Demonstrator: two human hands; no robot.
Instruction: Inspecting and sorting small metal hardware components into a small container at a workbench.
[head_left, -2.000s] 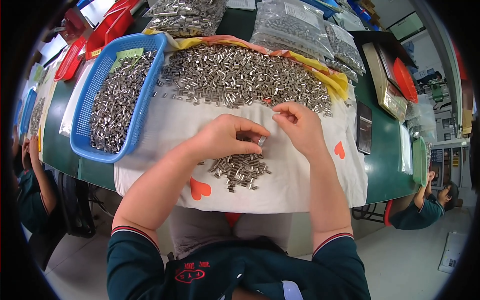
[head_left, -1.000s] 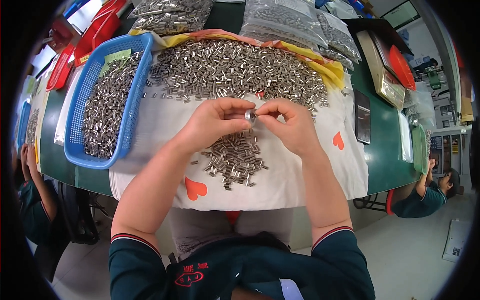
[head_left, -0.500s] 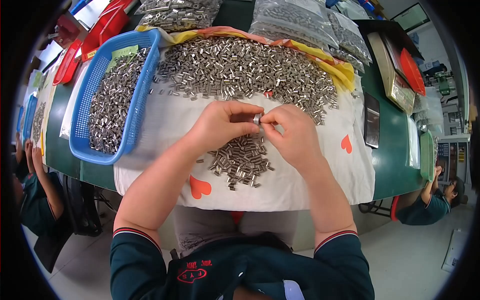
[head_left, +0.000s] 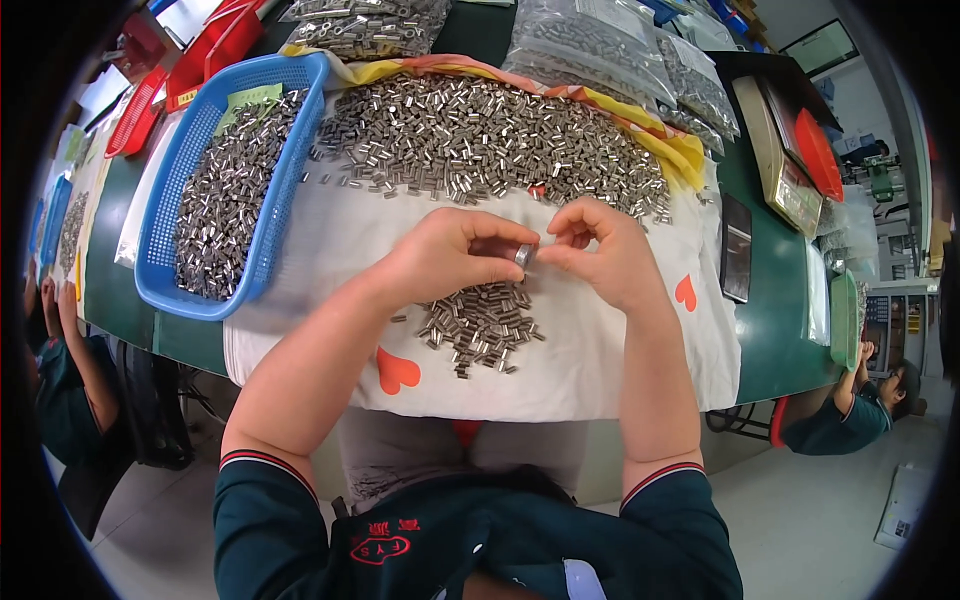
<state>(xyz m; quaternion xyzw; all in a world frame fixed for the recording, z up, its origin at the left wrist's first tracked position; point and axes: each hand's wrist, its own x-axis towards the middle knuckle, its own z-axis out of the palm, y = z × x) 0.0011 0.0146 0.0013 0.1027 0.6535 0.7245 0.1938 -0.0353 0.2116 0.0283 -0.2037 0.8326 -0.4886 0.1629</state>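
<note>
A small shiny metal ring [head_left: 523,256] is pinched between the thumb and index finger of my left hand [head_left: 440,255]. My right hand [head_left: 607,255] is just to the right of it, thumb tip close to the ring and fingertips curled but parted from the thumb. I cannot tell whether that thumb touches the ring. Below the hands, a small heap of short metal cylinders [head_left: 485,325] lies on a white cloth [head_left: 650,370] with red hearts. Beyond them spreads a much larger heap of the same cylinders [head_left: 470,135].
At left, a blue plastic basket [head_left: 150,240] holds many similar cylinders. A yellow-orange cloth [head_left: 683,155] edges the big heap, with clear bags of metal parts [head_left: 590,45] behind. A dark phone [head_left: 736,248] lies at right. Co-workers sit at both sides.
My right fingers have parted from their pinch at the ring and shifted slightly right. My left hand keeps the ring, now a little lower and turned more into view.
</note>
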